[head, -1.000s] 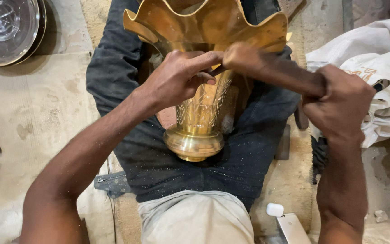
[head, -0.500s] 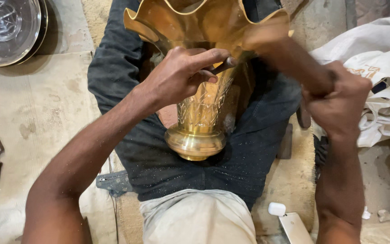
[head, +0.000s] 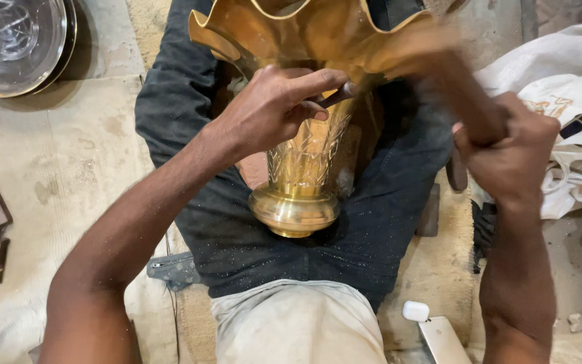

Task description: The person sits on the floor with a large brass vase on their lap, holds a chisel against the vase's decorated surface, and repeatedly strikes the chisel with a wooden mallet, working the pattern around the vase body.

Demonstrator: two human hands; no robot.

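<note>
Raised since the earlier frame, right hand [head: 510,158] now sits higher, fist closed on a blurred wooden mallet handle [head: 463,94]. Left hand [head: 274,108], fingers curled, pinches a thin punch [head: 341,93] against the brass vase [head: 304,155] below it; vase lies across the lap, steadied for striking. Forearms angled inward.

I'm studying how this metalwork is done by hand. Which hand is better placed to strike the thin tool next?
Probably the right hand: it grips the wooden mallet, motion-blurred beside the tool. The left hand is occupied, its fingers pinching the thin tool against the brass vase resting on the lap.
</note>
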